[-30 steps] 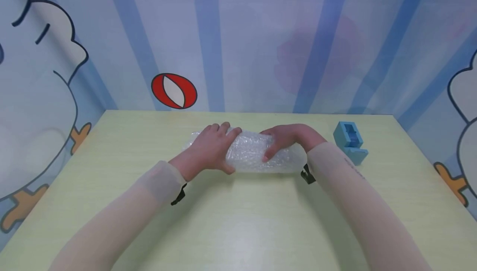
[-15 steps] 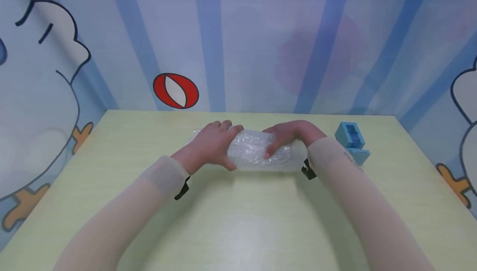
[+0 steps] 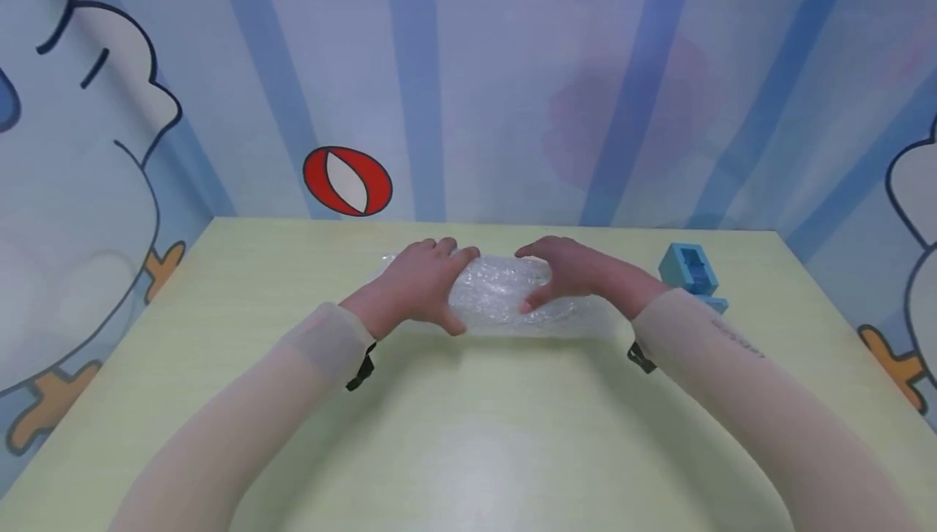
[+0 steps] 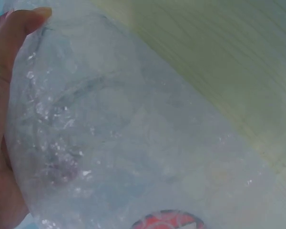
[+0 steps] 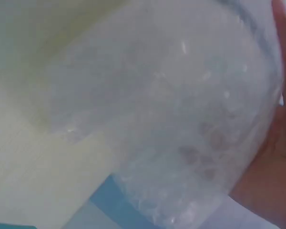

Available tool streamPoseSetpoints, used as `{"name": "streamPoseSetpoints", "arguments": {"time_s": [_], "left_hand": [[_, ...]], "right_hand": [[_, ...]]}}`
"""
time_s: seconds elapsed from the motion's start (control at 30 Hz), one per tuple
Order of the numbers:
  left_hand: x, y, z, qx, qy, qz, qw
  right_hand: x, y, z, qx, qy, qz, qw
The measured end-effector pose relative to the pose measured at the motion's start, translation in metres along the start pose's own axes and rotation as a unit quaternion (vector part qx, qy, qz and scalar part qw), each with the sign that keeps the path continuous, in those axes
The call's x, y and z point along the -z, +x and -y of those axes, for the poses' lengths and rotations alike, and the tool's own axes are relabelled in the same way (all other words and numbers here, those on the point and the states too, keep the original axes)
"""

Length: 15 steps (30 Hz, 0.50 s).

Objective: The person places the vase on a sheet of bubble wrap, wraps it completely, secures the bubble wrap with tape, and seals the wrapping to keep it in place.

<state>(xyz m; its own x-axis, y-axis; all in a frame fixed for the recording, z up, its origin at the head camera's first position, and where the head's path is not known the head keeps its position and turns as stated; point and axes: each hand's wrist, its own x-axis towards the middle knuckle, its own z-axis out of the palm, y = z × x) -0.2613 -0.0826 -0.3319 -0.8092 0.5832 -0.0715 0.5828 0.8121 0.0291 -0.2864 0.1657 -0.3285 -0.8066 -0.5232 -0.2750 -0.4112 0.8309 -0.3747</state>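
A roll of clear bubble wrap (image 3: 499,298) lies crosswise near the middle of the table in the head view. My left hand (image 3: 419,281) grips its left part from above, thumb on the near side and fingers over the far side. Farther right, my right hand (image 3: 574,272) holds the roll with the thumb in front and the fingers behind. The left wrist view shows the crinkled wrap (image 4: 114,114) filling the space beside the left thumb. Blurred bubble wrap (image 5: 181,105) bulges beside the right palm in the right wrist view. Whatever lies inside the roll cannot be made out.
A light-blue tape dispenser-like box (image 3: 690,268) stands at the right rear of the pale wooden table (image 3: 468,426), partly hidden by the right sleeve. A printed backdrop (image 3: 498,85) with blue stripes rises behind the table's back edge.
My right wrist and forearm have swung to the right and the bent wrist has straightened, while the thumb stays on the wrap. The roll's right end looks looser and flatter. The left hand barely moved.
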Motion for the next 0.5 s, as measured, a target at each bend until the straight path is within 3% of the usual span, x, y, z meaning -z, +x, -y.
{"name": "streamPoseSetpoints", "arguments": {"time_s": [0.1, 0.27, 0.33, 0.5], "left_hand": [[0.000, 0.001, -0.001, -0.002, 0.003, 0.002, 1.0000], [0.003, 0.002, -0.002, -0.005, 0.002, 0.008, 1.0000], [0.005, 0.002, -0.002, -0.003, -0.004, 0.015, 0.9999], [0.009, 0.004, -0.001, 0.002, -0.019, 0.034, 0.9992]], "right_hand": [[-0.016, -0.020, 0.007, 0.010, -0.050, -0.086, 0.9951], [-0.041, -0.043, 0.017, 0.029, -0.124, -0.196, 0.9723], [-0.048, -0.046, 0.020, 0.030, -0.142, -0.211, 0.9666], [-0.057, -0.046, 0.023, 0.015, -0.198, -0.203, 0.9590]]}}
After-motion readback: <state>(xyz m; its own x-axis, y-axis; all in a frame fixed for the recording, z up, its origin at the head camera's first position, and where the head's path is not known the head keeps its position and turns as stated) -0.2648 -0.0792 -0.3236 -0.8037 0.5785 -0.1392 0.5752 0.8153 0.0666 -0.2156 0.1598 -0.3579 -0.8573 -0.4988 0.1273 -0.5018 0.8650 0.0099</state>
